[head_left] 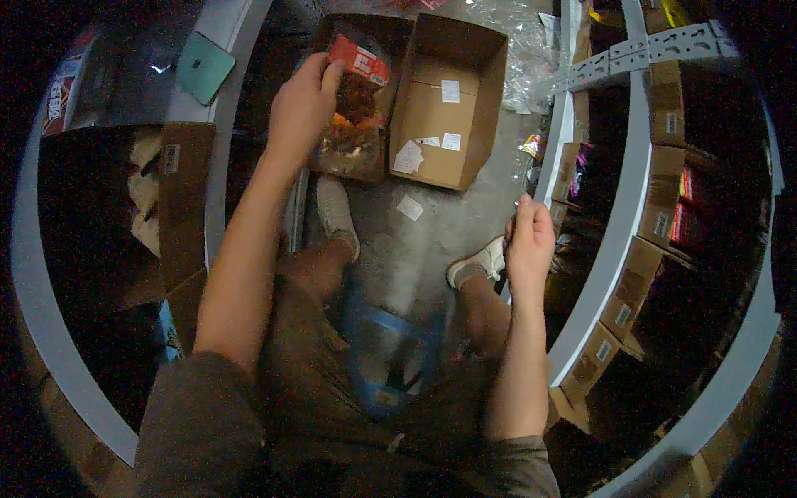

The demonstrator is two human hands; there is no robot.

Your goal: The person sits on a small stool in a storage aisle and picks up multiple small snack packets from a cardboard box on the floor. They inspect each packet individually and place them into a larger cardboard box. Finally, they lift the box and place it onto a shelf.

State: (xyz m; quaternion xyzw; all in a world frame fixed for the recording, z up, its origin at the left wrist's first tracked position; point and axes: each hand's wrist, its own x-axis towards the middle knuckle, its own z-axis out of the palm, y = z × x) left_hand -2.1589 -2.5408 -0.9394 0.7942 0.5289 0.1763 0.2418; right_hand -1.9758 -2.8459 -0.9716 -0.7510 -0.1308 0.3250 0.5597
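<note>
My left hand (303, 108) is closed on the top edge of a snack packet (362, 61) with a red, white-printed top and a clear film. The packet is over the left cardboard box (340, 170), where brown and orange contents show through clear wrapping; I cannot tell how many packets these belong to. My right hand (531, 249) is closed in a pinch beside the right-hand shelf, above my right shoe. Something thin may be between thumb and finger, too small to make out.
A second cardboard box (448, 158) holds only a few white labels. One label (409, 207) lies on the floor near my shoes. Crumpled clear plastic (531, 62) is at the back right. Metal shelves with cartons (660, 195) line both sides; a blue stool (386, 332) is below me.
</note>
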